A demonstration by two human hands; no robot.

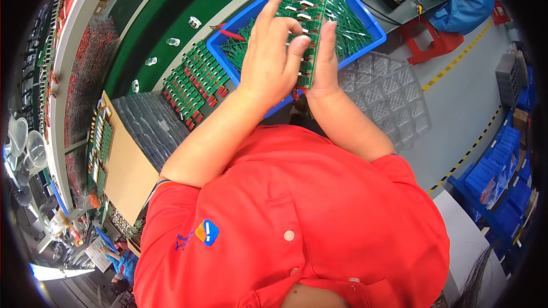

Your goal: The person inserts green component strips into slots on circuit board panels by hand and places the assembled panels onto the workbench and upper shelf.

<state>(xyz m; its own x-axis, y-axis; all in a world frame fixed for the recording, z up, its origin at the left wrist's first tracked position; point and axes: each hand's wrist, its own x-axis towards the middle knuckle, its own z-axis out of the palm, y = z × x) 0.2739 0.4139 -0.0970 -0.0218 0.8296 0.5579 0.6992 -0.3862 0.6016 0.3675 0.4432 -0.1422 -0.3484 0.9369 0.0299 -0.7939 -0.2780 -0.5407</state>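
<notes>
A green circuit board panel (319, 23), lined with white-and-black parts, is tilted upright above a blue bin. My right hand (325, 68) grips its lower right edge, thumb pointing up along the board. My left hand (271, 51) is at the board's left side, index finger stretched upward. Its thumb and a bent finger come close together over the row of parts; what lies between them is hidden. Behind the board, the blue bin (365, 14) holds many thin green strips (351, 23). A red pointed tool (231, 35) lies across the bin's left rim.
Left of the bin are rows of small green boards with red parts (191, 82). A dark stack of sheets (149, 120) and a cardboard sheet (128, 165) stand nearby. Clear plastic trays (388, 94) are to the right, with a red stool (431, 43) beyond. Small clear parts (173, 41) sit on the green surface.
</notes>
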